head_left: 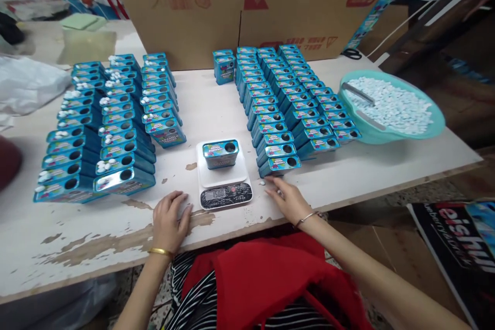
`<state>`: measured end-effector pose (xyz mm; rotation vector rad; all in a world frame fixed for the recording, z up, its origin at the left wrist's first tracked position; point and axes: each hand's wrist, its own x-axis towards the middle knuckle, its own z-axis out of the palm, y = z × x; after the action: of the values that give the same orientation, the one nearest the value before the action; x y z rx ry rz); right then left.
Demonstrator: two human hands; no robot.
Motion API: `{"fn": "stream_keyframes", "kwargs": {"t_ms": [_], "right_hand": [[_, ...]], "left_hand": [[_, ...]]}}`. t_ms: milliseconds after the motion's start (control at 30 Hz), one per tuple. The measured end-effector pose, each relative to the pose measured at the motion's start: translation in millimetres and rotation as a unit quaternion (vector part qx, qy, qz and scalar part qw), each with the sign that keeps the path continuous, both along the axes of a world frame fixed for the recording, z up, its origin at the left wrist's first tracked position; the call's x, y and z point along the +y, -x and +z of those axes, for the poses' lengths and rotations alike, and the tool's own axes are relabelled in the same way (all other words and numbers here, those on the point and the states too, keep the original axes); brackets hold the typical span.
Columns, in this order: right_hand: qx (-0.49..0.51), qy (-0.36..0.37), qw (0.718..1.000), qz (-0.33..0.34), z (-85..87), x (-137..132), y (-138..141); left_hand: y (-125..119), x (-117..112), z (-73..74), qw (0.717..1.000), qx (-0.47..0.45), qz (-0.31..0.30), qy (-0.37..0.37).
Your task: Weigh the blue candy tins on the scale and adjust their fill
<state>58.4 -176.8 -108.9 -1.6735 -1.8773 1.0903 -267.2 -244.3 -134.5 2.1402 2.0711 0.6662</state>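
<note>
A blue candy tin [220, 153] with a round hole in its top stands upright on the white digital scale [202, 178], whose display seems to read 150.0. My left hand [170, 219] rests on the table left of the scale, fingers loosely bent and thumb apart, holding nothing. Right of the scale, my right hand [288, 200] is half curled, with a small whitish candy [279, 193] showing between its fingers. Another small white candy [262, 182] lies on the table by those fingertips, just in front of the nearest tin [279, 164] of the right-hand rows.
Rows of tins [126, 180] stand at left, many with white candies on top. More tins [266, 98] fill the right rows. A turquoise basin [433, 113] of candies holds a metal scoop [359, 93]. Behind stands a large cardboard box [216, 26]; a plastic bag [31, 82] lies left.
</note>
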Motion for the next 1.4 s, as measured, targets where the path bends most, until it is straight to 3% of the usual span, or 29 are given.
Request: {"fn": "stream_keyframes", "kwargs": {"t_ms": [200, 433, 533, 667, 767, 833, 933, 1000, 1067, 1167, 1233, 1300, 1400], "right_hand": [[-0.12, -0.032, 0.991, 0.05, -11.8, 7.7, 19.4], [-0.093, -0.045, 0.994, 0.031, -17.4, 5.2, 22.0], [-0.026, -0.033, 0.999, 0.031, 4.7, 4.4, 26.3], [0.153, -0.041, 0.987, 0.021, 62.0, 23.9, 44.0], [0.175, -0.067, 0.981, 0.058, 97.7, 56.5, 65.0], [0.143, -0.056, 0.984, 0.095, 109.9, 77.3, 78.9], [0.075, -0.039, 0.99, 0.113, 116.1, 96.9, 93.8], [0.087, -0.027, 0.991, 0.103, 117.9, 102.5, 98.0], [0.157, 0.037, 0.983, 0.092, 120.2, 105.0, 98.4], [0.262, 0.187, 0.944, 0.07, 123.4, 107.7, 96.3], [0.281, 0.225, 0.931, 0.056, 123.2, 110.0, 95.5], [0.258, 0.184, 0.947, 0.054, 121.0, 111.9, 95.9], [0.181, 0.067, 0.977, 0.087, 116.2, 112.7, 98.1]], "left_hand": [[0.4, 0.1, 2.0, 1.0, 0.005, -0.001, 0.002], [5.4, -1.4, 0.1, 1.0, 0.014, -0.009, -0.022], [6.5, -1.7, -1.1, 0.999, 0.012, -0.009, -0.03], [5.8, -2.2, -1.1, 0.999, 0.011, -0.01, -0.036], [6.5, -2.8, -1.6, 0.999, 0.015, -0.008, -0.04], [7.9, -3.4, -2.8, 0.999, 0.017, -0.011, -0.045], [9.9, -3.8, -5.4, 0.998, 0.016, -0.013, -0.058], [10.4, -4.0, -6.8, 0.998, 0.013, -0.011, -0.064], [10.4, -4.2, -7.3, 0.998, 0.01, -0.011, -0.066], [10.5, -4.6, -7.4, 0.998, 0.006, -0.011, -0.061], [10.7, -4.7, -7.3, 0.998, 0.005, -0.013, -0.059], [10.7, -4.4, -7.3, 0.998, 0.006, -0.016, -0.061], [10.2, -3.9, -7.1, 0.998, 0.006, -0.014, -0.067]]}}
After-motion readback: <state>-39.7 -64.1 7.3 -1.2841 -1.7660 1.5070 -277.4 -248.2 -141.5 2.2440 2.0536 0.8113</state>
